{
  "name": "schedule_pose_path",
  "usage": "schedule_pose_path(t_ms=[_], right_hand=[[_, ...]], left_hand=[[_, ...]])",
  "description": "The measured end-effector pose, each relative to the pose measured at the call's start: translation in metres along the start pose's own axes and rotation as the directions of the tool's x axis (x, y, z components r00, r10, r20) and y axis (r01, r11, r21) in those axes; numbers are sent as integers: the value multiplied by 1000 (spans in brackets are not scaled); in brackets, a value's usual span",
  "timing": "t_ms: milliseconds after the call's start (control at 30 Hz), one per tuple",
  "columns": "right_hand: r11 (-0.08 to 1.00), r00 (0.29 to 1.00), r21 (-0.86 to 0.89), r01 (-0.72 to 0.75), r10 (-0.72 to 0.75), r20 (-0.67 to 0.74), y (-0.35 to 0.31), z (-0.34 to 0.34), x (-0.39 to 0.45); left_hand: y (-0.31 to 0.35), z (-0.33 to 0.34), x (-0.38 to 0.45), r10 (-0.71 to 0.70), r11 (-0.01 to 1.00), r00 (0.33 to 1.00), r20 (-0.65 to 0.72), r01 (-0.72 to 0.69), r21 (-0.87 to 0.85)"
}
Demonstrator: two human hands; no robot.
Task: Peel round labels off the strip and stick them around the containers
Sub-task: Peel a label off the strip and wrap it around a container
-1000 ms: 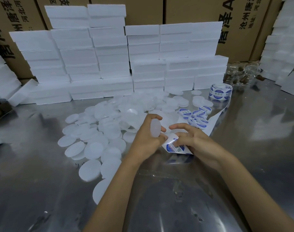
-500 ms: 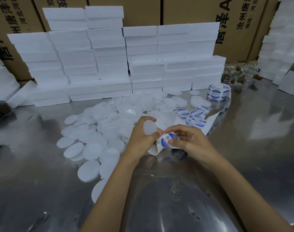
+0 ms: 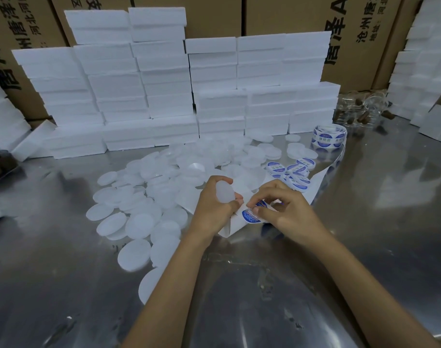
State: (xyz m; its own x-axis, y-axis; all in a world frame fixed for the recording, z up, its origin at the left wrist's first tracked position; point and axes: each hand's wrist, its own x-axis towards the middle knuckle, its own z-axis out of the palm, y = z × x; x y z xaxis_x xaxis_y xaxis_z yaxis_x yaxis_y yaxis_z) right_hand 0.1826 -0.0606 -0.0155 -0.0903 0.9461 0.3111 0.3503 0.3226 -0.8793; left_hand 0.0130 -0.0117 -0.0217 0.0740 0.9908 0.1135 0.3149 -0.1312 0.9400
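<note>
While the right hand works the sticker loose, these points hold.

Left hand: left hand (image 3: 215, 205) curls round a translucent white lid (image 3: 224, 193), holding it edge-up, and seems also to pin the backing strip (image 3: 233, 223) beneath.
Right hand: right hand (image 3: 286, 209) pinches the rim of a round blue label (image 3: 250, 215) between thumb and forefinger.
Key relation: label lies just left of the right-hand pinch, directly below the lid; the strip's long axis runs up and right from the pinch toward the roll (image 3: 329, 136). Right hand is nearer the label; carrying it to the lid looks like a short lift up-left.
Finished pieces: labelled lids (image 3: 296, 175) sit just beyond the right hand; bare lids (image 3: 139, 212) spread left of the left hand.
Change: compared with half a second ago, the label sits lower and more face-up, the lid more upright.
</note>
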Motion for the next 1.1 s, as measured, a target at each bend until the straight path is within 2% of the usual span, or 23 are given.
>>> schedule_pose_path(t_ms=[100,200,367,533,600,667,733,800,933,1100], right_hand=[[998,1000,57,-11,12,-16,-2,-2,0],[975,999,222,-24,29,-19,-3,-7,-1],[861,992,501,-93,126,-32,1,-14,-1],[808,978,587,-40,152,-143,1,-23,5],[804,971,595,-28,164,-176,-2,-24,9],[814,967,581,-25,167,-193,-8,-24,15],[822,971,569,-16,149,-188,-18,-21,23],[828,979,561,-2,116,-169,-29,-13,32],[871,987,491,26,56,-152,-42,20,42],[905,976,418,74,22,-219,-39,51,37]], left_hand=[[-3,3,1,12,1000,1000,7,-12,9],[-5,4,1,17,1000,1000,17,-17,6],[-6,4,-3,46,999,998,48,-47,15],[-3,3,-5,40,998,995,89,-45,54],[3,3,-5,55,998,997,51,-55,-8],[15,0,-4,-2,978,1000,-6,1,-207],[25,-6,-2,-139,848,989,49,145,-510],[27,-12,-3,-158,679,980,118,195,-708],[23,-13,-7,-113,585,983,142,181,-791],[23,-15,-9,-83,436,978,190,207,-876]])
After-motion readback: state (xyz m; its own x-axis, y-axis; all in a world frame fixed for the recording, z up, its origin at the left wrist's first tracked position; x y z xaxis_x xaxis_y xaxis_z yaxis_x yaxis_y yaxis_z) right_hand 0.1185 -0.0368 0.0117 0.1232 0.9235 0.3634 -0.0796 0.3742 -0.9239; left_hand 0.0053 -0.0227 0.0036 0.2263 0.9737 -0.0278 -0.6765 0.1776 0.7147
